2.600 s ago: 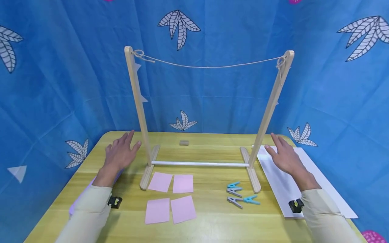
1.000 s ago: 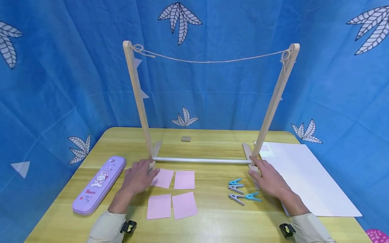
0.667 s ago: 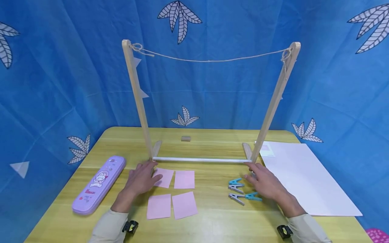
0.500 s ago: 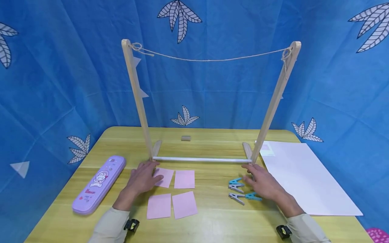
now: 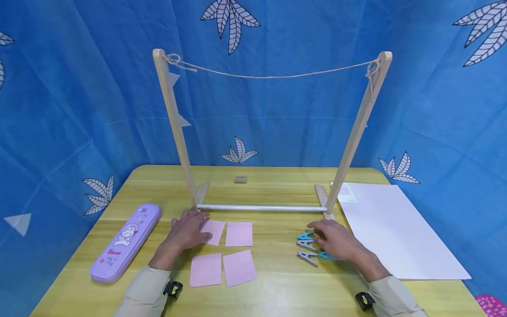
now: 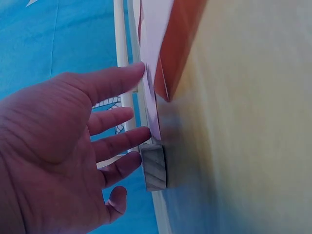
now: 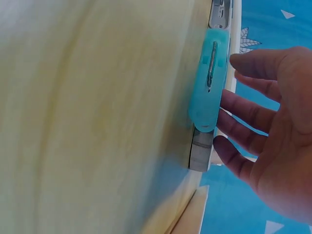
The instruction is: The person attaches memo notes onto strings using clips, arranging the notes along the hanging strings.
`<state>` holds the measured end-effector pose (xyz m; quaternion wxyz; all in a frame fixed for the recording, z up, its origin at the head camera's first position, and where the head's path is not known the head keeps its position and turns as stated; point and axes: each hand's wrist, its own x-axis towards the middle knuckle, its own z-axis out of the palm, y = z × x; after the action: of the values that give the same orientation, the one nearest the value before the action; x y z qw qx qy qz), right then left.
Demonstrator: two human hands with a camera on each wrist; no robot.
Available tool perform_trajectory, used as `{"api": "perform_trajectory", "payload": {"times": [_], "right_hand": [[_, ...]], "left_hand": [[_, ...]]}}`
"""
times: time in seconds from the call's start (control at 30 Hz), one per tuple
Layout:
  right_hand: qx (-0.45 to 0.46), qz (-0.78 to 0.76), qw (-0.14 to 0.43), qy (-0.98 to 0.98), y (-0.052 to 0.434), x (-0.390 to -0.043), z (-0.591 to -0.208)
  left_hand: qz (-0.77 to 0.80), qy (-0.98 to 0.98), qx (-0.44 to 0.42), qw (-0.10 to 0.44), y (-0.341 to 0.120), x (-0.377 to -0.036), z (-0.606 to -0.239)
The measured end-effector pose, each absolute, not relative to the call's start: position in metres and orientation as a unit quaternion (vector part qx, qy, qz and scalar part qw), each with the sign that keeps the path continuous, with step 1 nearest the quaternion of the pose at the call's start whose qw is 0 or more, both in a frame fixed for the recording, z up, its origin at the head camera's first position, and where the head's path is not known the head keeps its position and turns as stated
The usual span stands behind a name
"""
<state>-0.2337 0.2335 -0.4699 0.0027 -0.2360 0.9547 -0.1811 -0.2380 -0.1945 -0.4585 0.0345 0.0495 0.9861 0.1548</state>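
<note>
Hands are both flat and relaxed, gripping nothing yet. Left hand [image 5: 186, 231] rests on the top-left pink note [image 5: 212, 231] by the wooden rack [image 5: 179, 132], right hand [image 5: 336, 243] hovers over the clothespins [image 5: 306, 247] on the bench [image 5: 277, 290]. Looks like the pickup stage to me: next it needs fingers pinching a pin and lifting the note's edge.

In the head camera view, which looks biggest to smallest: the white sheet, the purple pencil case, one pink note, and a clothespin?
1. White sheet, by far the largest.
2. Purple pencil case.
3. Pink note.
4. Clothespin, smallest.
All lie on the table at similar distances from the camera, so the order looks safe.
</note>
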Motion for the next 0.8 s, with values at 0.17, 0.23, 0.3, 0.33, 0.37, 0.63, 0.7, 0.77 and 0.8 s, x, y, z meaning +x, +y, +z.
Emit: {"api": "perform_trajectory", "payload": {"times": [0.17,0.23,0.3,0.33,0.37,0.63,0.7,0.77,0.8], "right_hand": [[-0.251,-0.161,-0.004,0.954,0.231,-0.234,-0.468],[-0.255,-0.158,-0.009,0.954,0.231,-0.235,-0.467],[-0.255,-0.155,-0.011,0.954,0.23,-0.235,-0.468],[-0.255,-0.154,-0.01,0.954,0.23,-0.235,-0.468],[-0.255,-0.153,-0.01,0.955,0.23,-0.235,-0.469],[-0.248,-0.148,-0.007,0.957,0.23,-0.237,-0.47],[-0.251,-0.146,-0.009,0.957,0.231,-0.238,-0.47],[-0.254,-0.145,-0.012,0.956,0.231,-0.238,-0.469],[-0.255,-0.144,-0.014,0.956,0.231,-0.238,-0.469]], "left_hand": [[0.148,0.987,0.05,0.036,-0.193,-0.241,-0.458],[0.146,0.987,0.049,0.039,-0.192,-0.242,-0.458],[0.144,0.987,0.048,0.043,-0.192,-0.243,-0.458],[0.146,0.987,0.048,0.044,-0.192,-0.244,-0.458],[0.149,0.987,0.047,0.047,-0.192,-0.245,-0.458],[0.176,0.981,0.034,0.067,-0.192,-0.248,-0.459],[0.18,0.981,0.031,0.069,-0.191,-0.248,-0.46],[0.18,0.981,0.028,0.067,-0.191,-0.249,-0.46],[0.179,0.981,0.028,0.064,-0.191,-0.249,-0.46]]}}
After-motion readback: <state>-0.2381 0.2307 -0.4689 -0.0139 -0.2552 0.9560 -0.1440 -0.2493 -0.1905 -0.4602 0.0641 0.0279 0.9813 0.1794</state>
